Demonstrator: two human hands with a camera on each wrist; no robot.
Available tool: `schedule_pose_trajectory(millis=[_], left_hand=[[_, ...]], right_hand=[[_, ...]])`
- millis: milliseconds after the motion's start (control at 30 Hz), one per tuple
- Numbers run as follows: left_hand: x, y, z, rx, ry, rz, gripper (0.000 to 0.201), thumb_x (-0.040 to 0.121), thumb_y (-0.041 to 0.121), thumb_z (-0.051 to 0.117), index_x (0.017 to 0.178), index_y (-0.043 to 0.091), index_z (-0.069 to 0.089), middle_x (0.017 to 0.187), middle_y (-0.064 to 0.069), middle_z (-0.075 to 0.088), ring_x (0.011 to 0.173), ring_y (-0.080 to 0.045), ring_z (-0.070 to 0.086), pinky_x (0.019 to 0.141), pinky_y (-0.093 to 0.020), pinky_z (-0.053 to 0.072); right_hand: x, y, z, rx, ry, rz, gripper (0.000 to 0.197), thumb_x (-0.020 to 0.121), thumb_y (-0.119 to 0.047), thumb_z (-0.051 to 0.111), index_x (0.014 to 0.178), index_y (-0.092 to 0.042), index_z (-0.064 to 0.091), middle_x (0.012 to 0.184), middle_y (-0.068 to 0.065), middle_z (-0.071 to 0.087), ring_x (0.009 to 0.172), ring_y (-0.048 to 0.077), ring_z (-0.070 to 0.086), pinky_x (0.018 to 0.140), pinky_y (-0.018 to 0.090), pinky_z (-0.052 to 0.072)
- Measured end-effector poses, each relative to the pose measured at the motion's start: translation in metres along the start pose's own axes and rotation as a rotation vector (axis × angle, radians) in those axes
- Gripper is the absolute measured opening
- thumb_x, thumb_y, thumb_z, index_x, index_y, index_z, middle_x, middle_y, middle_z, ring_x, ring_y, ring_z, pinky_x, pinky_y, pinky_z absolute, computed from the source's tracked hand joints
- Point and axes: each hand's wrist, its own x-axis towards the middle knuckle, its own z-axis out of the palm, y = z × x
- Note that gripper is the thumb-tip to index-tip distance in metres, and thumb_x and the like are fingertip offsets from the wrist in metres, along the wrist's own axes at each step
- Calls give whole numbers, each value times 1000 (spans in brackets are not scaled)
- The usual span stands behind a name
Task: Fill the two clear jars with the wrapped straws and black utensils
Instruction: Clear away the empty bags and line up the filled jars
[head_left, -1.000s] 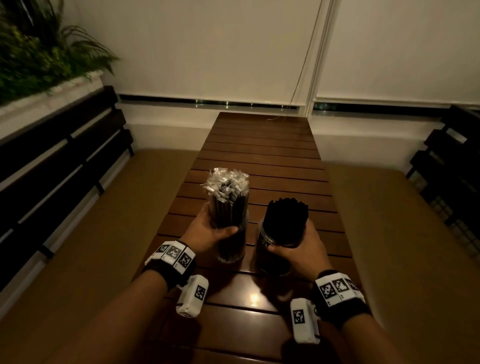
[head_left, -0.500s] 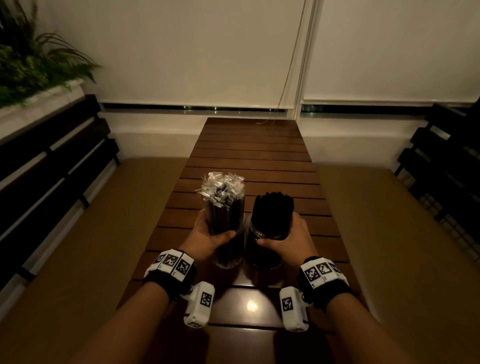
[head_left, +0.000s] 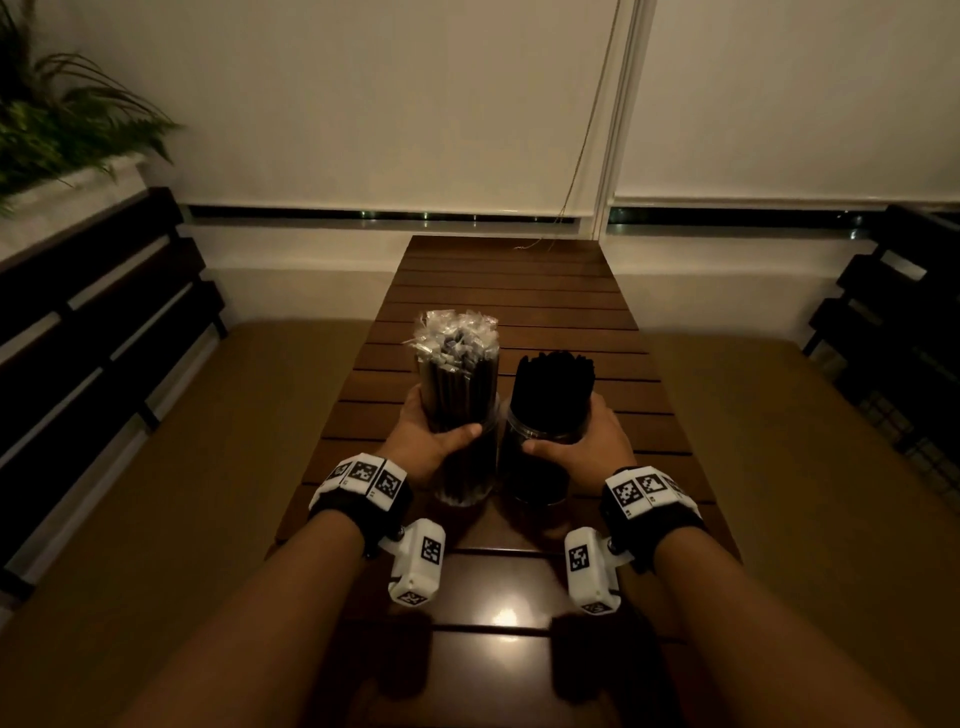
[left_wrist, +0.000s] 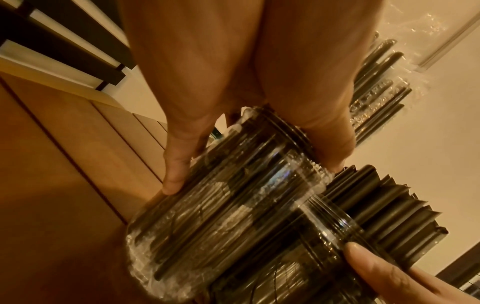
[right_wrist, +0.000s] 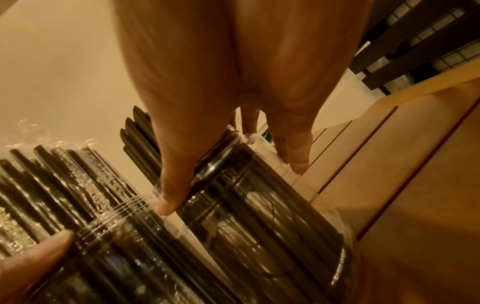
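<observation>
L hand (head_left: 423, 444) wrapped round the straw jar (head_left: 464, 467), R hand (head_left: 584, 447) round the utensil jar (head_left: 537, 470). Both jars upright on slatted wood table (head_left: 519, 291), near edge, side by side, touching or nearly. Wrapped straws (head_left: 457, 345) + black utensils (head_left: 556, 376) stick out the tops.

Dim, warm-toned lighting, with heavy wide-angle distortion.

The head view was underexposed; a single small glare spot was reflected on the slatted wooden table (head_left: 509, 291) near the forearms, so the light was placed overhead. Dark shadows were cast beneath both arms. Straight lines of the blinds (head_left: 363, 104) and the bench (head_left: 93, 322) were bowed towards the frame edges. Both wrist views were tinted orange and softened by blur, the palms close to the lens being out of focus. Small highlights were caught on the left jar (left_wrist: 233, 205) and the right jar (right_wrist: 272, 216).
</observation>
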Motion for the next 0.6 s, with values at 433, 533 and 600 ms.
schedule_pose_trajectory(millis=[433, 533, 600], left_hand=[[100, 5, 1, 91, 39, -7, 93, 70, 29, 86, 143, 24, 28, 140, -6, 48, 126, -24, 54, 107, -44, 46], [122, 6, 2, 73, 41, -16, 90, 73, 27, 85, 143, 23, 28, 139, -7, 50, 125, -25, 54, 105, -42, 47], [136, 7, 3, 66, 44, -20, 86, 76, 23, 83, 143, 21, 28, 137, -7, 52, 124, -24, 55, 103, -41, 47]], right_hand=[[94, -5, 11, -25, 31, -23, 97, 54, -44, 92, 137, -30, 44, 136, 1, 56, 125, 26, 56, 104, 48, 49], [114, -6, 12, 1, 34, -24, 95, 58, -38, 93, 138, -27, 44, 137, 2, 55, 125, 26, 56, 103, 46, 50], [129, -6, 13, 12, 36, -10, 95, 59, -36, 93, 140, -26, 43, 139, 2, 54, 126, 26, 55, 104, 45, 49]])
